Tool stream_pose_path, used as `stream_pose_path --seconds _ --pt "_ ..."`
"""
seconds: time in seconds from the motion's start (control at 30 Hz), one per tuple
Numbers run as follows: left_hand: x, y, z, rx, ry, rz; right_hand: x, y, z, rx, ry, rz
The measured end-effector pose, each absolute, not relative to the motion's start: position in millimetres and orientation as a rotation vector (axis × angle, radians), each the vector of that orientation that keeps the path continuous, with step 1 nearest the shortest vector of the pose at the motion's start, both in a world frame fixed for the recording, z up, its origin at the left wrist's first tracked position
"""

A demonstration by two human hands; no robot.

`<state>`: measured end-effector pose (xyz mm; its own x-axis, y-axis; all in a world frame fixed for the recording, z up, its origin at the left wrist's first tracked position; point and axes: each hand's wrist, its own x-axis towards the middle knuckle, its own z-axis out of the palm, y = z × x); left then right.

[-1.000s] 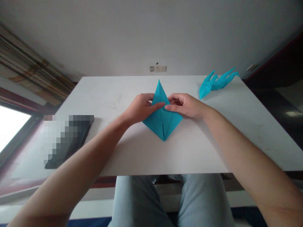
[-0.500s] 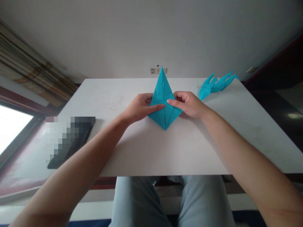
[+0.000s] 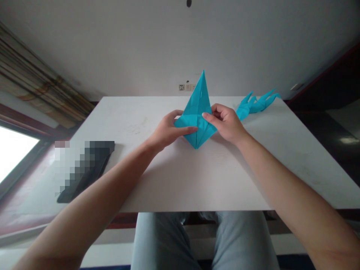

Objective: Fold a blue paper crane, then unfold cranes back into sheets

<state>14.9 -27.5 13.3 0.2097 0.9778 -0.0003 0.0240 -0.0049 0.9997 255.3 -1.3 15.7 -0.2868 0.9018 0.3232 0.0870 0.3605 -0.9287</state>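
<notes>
Origami paper piece point(image 3: 197, 105), teal-blue, one item. Folded into a kite shape, with a long narrow upper point and a shorter lower point; a centre crease is seen on the lower half. Held tilted up, upper point raised, lower tip toward the white table point(image 3: 197, 180). Pinched at mid-width between left hand point(image 3: 165, 132) and right hand point(image 3: 228, 123).

Resting mid-table point(image 3: 197, 180), toward far edge: folded paper point(image 3: 197, 116), left hand point(image 3: 164, 132) gripping its left side, right hand point(image 3: 229, 123) its right. Lying at far right corner: paper figure point(image 3: 257, 104). Lying along left edge: flat case point(image 3: 84, 170).
</notes>
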Motion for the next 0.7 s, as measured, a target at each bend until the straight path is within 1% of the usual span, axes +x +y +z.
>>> stream_pose_path --seconds 0.13,0.3,0.47,0.7 --pt "18.3 -28.8 13.2 1.181 1.003 1.087 256.0 -0.4 13.8 -0.878 -1.597 1.001" --pt "17.9 -24.1 8.3 1.201 1.012 1.23 255.6 -2.6 12.9 -0.837 -1.609 1.087" --pt "18.2 -21.4 6.8 1.194 0.982 1.309 254.4 -4.1 13.5 -0.822 -1.598 1.084" --pt "18.4 -24.5 7.7 1.154 0.914 1.198 251.8 -6.6 16.5 -0.803 -1.609 1.022"
